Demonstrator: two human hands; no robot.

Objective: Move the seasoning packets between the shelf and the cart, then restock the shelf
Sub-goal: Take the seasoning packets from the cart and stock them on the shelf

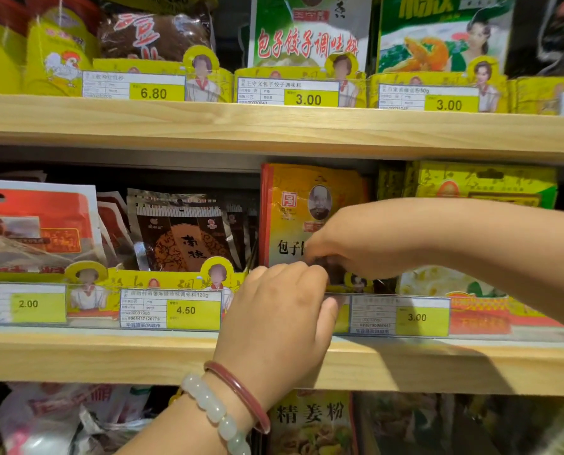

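A yellow and red seasoning packet [302,205] with a portrait stands upright at the middle shelf [110,356], in a slot behind a 3.00 price tag [417,317]. My right hand [349,247] reaches in from the right and its curled fingers grip the packet's lower front. My left hand [280,320], with two bracelets on the wrist, comes up from below; its curled fingers sit at the packet's bottom edge by the yellow shelf tray [175,280]. The packet's lower part is hidden behind both hands.
Dark brown packets [182,238] stand in the slot to the left, red ones [34,224] further left, yellow-green ones [480,188] to the right. The upper shelf [274,126] holds green and yellow packets. Ginger powder packets [310,421] fill the shelf below.
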